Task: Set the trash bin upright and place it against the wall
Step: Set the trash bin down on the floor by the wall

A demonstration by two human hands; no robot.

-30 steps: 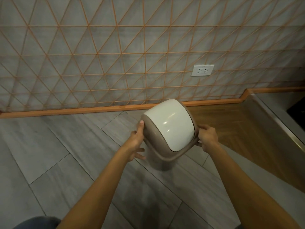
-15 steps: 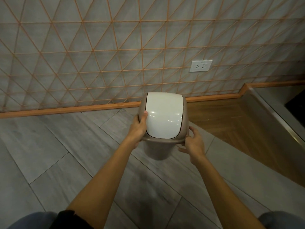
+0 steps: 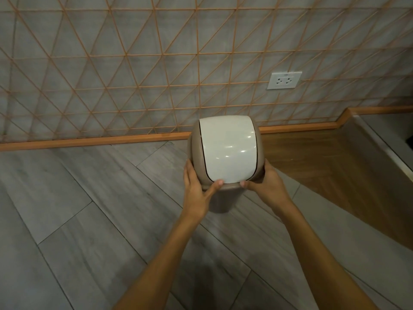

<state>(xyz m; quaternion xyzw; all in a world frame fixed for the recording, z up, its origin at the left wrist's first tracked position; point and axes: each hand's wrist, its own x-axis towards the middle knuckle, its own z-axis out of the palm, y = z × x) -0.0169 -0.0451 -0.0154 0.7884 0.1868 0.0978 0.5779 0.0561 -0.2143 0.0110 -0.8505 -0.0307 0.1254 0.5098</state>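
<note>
The trash bin is small and beige with a white domed swing lid. It stands upright, seen from above, close to the wall with its triangle pattern of orange lines. My left hand grips the bin's left rim, thumb on the front edge of the lid. My right hand grips the right rim the same way. The bin's lower body is mostly hidden under the lid; whether its base touches the floor I cannot tell.
An orange skirting board runs along the wall's foot. A white power socket sits on the wall to the right. Grey plank floor lies on the left, brown wood floor on the right, and a grey ledge at far right.
The bin has turned from tilted to upright and moved away from me toward the wall. Both hands have shifted their hold to the front of the rim.
</note>
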